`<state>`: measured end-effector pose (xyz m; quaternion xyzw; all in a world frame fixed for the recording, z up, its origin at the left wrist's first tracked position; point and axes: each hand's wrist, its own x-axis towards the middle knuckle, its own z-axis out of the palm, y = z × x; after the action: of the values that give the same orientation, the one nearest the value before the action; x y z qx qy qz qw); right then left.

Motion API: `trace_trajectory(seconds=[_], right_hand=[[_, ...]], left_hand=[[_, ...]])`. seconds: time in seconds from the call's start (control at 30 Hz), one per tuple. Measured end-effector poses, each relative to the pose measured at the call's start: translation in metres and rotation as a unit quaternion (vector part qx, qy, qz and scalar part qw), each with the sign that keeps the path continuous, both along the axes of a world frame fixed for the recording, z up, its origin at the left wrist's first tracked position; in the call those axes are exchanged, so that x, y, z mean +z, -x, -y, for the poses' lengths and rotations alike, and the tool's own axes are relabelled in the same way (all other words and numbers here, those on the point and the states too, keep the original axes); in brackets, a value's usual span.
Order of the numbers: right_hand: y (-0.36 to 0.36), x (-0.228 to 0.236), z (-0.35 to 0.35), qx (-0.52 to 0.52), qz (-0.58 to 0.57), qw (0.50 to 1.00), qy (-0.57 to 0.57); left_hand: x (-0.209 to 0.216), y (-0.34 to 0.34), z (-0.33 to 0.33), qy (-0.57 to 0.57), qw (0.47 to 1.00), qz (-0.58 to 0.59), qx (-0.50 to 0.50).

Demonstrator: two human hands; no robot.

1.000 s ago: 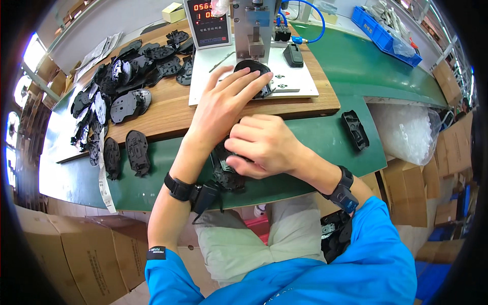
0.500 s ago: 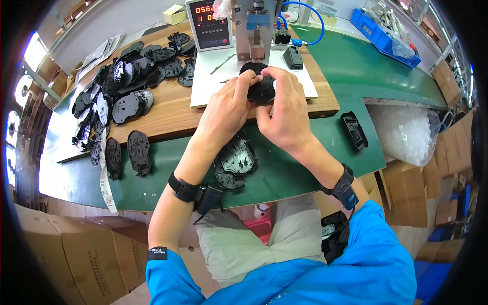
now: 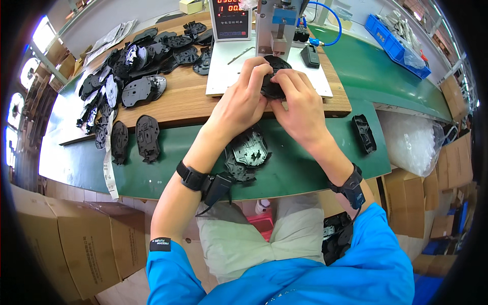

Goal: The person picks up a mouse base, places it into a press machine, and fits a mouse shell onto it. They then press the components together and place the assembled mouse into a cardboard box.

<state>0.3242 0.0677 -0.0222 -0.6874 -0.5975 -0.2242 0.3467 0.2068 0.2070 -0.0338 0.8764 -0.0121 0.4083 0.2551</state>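
Note:
Under the head of a bench press (image 3: 279,31), my left hand (image 3: 243,95) and my right hand (image 3: 302,105) grip a dark, rounded plastic shell (image 3: 275,91) from either side. It resembles the casing of a computer mouse. The fingers of both hands are bent around its edges, and they partly cover it. The shell is above the front of the press's white base plate (image 3: 231,76). Closer to me, more black shells (image 3: 250,147) lie on the green table, partly behind my left forearm.
A heap of black shells (image 3: 147,56) covers the left of the wooden board (image 3: 188,104). Two shells (image 3: 148,138) lie before it on the green table (image 3: 198,173). A red-digit control box (image 3: 231,23) stands left of the press. At right are a black tray-like part (image 3: 363,133) and a blue bin (image 3: 389,43).
The whole view has shifted, so the bench appears further right and slightly higher. Both hands still hold the shell under the press, with their fingers slightly rearranged.

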Motion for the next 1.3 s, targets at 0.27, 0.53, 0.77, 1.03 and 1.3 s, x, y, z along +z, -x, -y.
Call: trace_trajectory(seconds=[0.27,0.53,0.77,1.03,1.3], right_hand=[[0.015,0.004,0.001,0.024,0.028,0.999,-0.001],[0.005,0.001,0.003,0.035,0.027,0.994,-0.104],[0.010,0.000,0.003,0.116,0.041,0.982,-0.145],[0.020,0.004,0.004,0.091,-0.030,0.989,-0.114],[0.018,-0.004,0.004,0.154,-0.018,0.982,-0.109]], left_hand=[[0.007,0.014,-0.006,-0.011,1.000,-0.002,0.014],[0.027,0.035,-0.046,-0.143,0.968,0.077,0.193],[0.030,0.121,-0.064,-0.040,0.776,-0.309,0.548],[0.002,0.204,-0.020,0.019,0.837,-0.337,0.432],[0.017,0.185,-0.011,-0.012,0.892,-0.185,0.411]])
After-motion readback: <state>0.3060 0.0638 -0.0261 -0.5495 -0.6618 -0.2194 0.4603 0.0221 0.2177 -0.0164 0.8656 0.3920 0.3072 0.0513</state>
